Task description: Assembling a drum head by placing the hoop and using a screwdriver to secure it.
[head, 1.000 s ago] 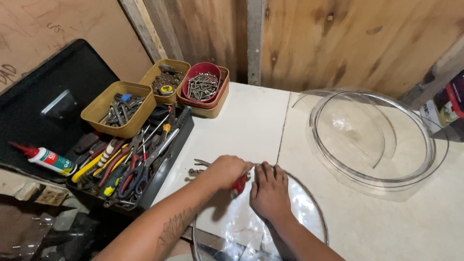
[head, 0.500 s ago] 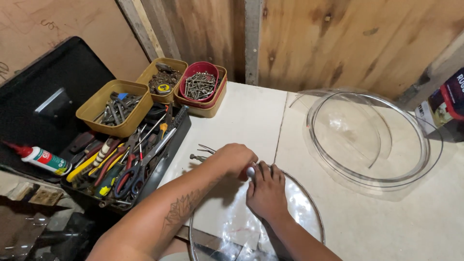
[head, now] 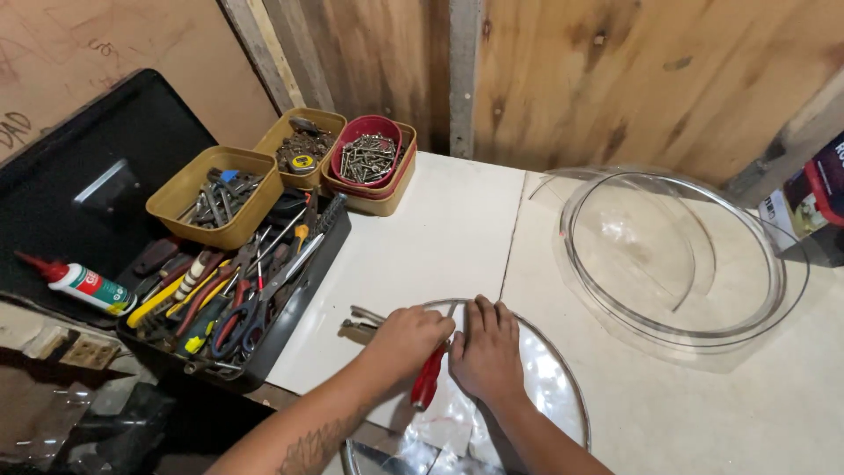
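Left hand (head: 409, 339) is closed around a red-handled tool (head: 428, 380), handle poking out near side, metal tip toward the far rim of a round clear plastic disc (head: 549, 387) lying flat at the near edge of the white worktop (head: 440, 229). Right hand (head: 486, 352) is open, palm down, fingers spread flat on the disc, just beside the left hand. Disc looks thin, stiff, light and slick, probably scratch- and crack-prone; best steadied flat with a palm or taken at the rim. Tool looks rigid, handle is the grip spot. Metal pliers (head: 362, 320) lie on the worktop touching or just left of the left hand. Far right: large clear round dome (head: 677, 255), open side up, nothing in it. Far left: tan tray (head: 214, 195) with bits and metal parts, a second tan tray (head: 301, 145) with small hardware and a yellow tape measure, red tub (head: 369, 158) of screws sitting in another tan tray. Black toolbox tray (head: 237, 290) holds screwdrivers, scissors, pliers. Glue bottle (head: 83, 286), red cap, lies left on the black lid.
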